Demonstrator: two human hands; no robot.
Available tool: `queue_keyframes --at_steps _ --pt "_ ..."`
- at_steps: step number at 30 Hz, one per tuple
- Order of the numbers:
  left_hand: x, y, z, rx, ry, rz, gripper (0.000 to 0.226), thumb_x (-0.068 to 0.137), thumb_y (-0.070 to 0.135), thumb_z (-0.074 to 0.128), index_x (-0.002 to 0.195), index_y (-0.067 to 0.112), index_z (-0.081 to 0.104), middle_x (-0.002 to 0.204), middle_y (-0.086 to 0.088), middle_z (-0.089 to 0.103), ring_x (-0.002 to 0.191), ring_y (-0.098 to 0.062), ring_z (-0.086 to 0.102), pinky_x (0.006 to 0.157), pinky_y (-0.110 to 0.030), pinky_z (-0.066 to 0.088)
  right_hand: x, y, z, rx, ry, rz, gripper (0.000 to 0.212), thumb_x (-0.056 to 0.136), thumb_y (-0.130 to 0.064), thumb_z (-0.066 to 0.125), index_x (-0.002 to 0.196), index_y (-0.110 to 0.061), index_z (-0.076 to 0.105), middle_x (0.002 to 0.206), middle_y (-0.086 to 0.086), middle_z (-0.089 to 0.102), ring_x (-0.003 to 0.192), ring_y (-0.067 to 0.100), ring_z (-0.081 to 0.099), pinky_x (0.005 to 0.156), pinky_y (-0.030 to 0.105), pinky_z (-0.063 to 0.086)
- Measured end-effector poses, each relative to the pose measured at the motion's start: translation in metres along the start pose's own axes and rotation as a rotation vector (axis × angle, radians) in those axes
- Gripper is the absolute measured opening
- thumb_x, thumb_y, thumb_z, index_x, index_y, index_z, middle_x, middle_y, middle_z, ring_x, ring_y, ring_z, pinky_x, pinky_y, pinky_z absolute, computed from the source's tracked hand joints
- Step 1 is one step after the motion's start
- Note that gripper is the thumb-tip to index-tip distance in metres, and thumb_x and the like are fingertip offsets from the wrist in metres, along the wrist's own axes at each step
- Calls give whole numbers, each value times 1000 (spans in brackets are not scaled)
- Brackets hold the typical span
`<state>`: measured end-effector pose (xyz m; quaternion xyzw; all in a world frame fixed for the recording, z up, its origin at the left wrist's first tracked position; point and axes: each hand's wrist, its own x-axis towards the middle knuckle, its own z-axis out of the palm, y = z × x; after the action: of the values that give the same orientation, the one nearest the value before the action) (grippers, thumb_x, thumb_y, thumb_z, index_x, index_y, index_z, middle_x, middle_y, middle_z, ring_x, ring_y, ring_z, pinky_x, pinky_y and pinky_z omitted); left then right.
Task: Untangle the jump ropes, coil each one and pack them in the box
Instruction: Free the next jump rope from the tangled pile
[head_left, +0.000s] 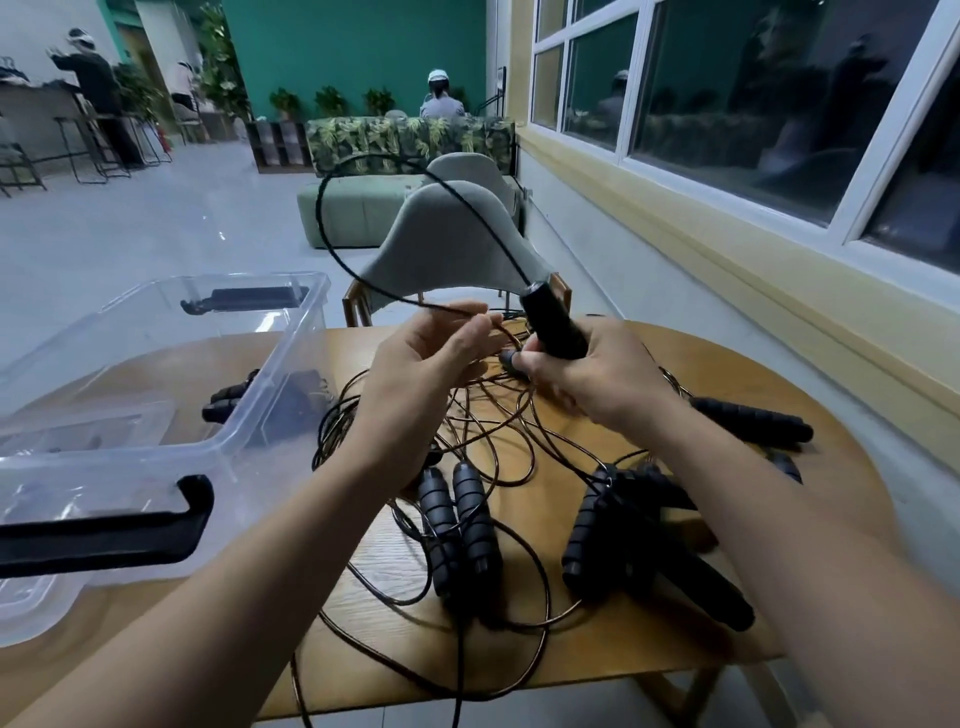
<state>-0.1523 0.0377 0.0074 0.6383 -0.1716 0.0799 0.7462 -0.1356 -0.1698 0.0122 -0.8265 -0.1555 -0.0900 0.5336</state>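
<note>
– As we look down on the wooden table (649, 644), what do our hands hold?
– Our right hand (587, 374) is curled round one black handle (553, 325), raised above the tangle. Our left hand (431, 358) pinches that handle's rope (318, 208), which arcs high between them.
– And the remainder?
– We note the tangled jump ropes (498, 441) lying on the table, just right of the clear open-topped box (291, 364).

Only the person's arms and hands show. The left forearm (234, 577) and the right forearm (789, 525) are bare from the picture's edge down to the wrist. The left hand (426, 364) and the right hand (592, 379) are bare as well. The right hand's fingertips are blurred, so their nails cannot be made out.
</note>
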Motion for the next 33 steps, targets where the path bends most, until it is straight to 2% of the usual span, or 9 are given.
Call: queue_keyframes --at_steps 5,10,13,16,20,23,26,30,33 --pt "27 1 7 221 -105 -28 19 102 13 68 118 16 77 108 1 81 102 -10 74 85 -24 54 25 -37 -11 174 -3 -50 14 93 -17 83 92 -6 75 70 4 65 58 19 57 57 31 48" --pt "45 3 11 412 -177 -10 10 99 26 74 105 28 81 99 7 81 99 -8 75 92 -27 58 45 -61 -12 275 32 -65 17 93 -12 81 94 2 71 67 4 64 64 30 51 56 37 45" --pt "49 -6 13 543 -211 -25 10 100 30 73 104 27 82 94 13 81 91 3 73 78 -13 52 49 -62 -11 289 86 -63 15 93 -14 80 93 -3 71 69 5 65 66 29 51 58 37 44" --pt "50 -13 14 608 -231 -23 15 102 31 69 107 24 82 91 13 81 88 2 73 74 -13 49 50 -60 -9 310 149 -44 16 93 -18 82 91 -6 70 70 8 66 65 27 52 57 36 45" --pt "54 -1 13 413 -153 -4 19 103 26 68 110 12 80 94 0 82 91 -12 78 78 -22 58 50 -43 -10 306 105 79 29 91 -28 85 101 -5 71 73 7 66 60 19 55 54 28 47" --pt "57 10 9 294 -80 35 20 102 24 68 109 9 79 94 -5 82 89 -12 79 66 -14 52 45 -28 -14 303 4 180 44 92 -36 84 116 -1 72 75 2 64 62 13 56 55 25 48" --pt "57 13 6 272 -59 26 17 102 24 69 107 12 80 94 -6 82 91 -18 80 69 -19 54 42 -20 -16 371 -93 207 39 94 -33 82 116 -2 71 77 4 62 62 13 55 55 24 47" --pt "57 20 9 159 1 13 14 99 17 72 105 6 79 94 -14 81 85 -21 78 64 -21 56 41 -13 -12 257 -130 147 27 93 -22 82 107 0 74 71 5 62 60 17 54 54 28 45" --pt "59 19 11 115 22 26 10 97 15 75 100 6 79 95 -21 78 86 -29 76 76 -34 61 41 -13 -8 253 -105 129 27 94 -17 81 106 5 72 67 4 61 55 15 53 50 26 44"
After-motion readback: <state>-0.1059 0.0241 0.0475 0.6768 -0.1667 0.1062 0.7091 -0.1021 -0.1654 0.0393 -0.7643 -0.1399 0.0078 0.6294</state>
